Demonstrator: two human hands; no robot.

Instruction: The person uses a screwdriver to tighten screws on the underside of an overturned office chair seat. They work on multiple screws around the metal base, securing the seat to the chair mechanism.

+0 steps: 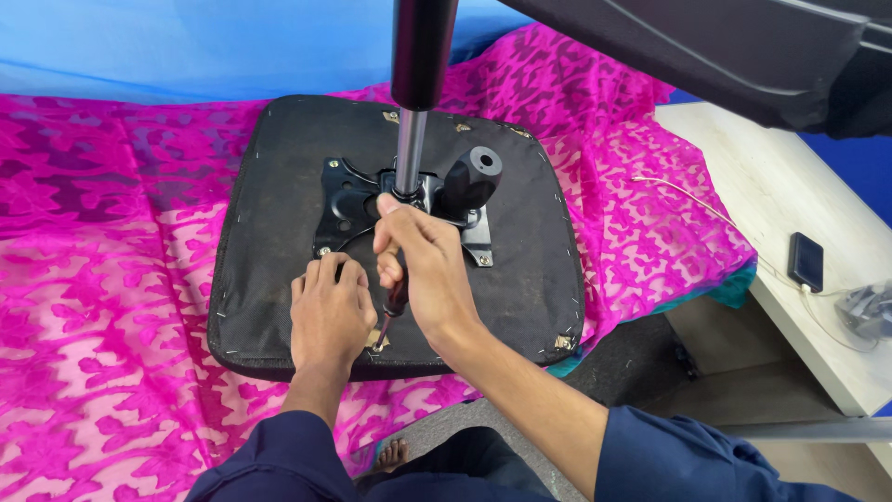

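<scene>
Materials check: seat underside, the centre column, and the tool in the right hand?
Seat underside: looks like black woven fabric, matte, fastened round the edge by small pale staples. Centre column: bare metal, polished, with bright reflections; the black sleeve above looks like painted metal or plastic, hard to tell. Tool in the right hand: dark handle, probably plastic or rubber, mostly hidden. Left hand rests flat on the fabric.

The seat underside (279, 232) is black, lying on a bright pink cloth (102, 242) with a darker magenta leaf-like pattern. The metal post (410, 153) is silver, the sleeves (650, 460) dark blue.
</scene>
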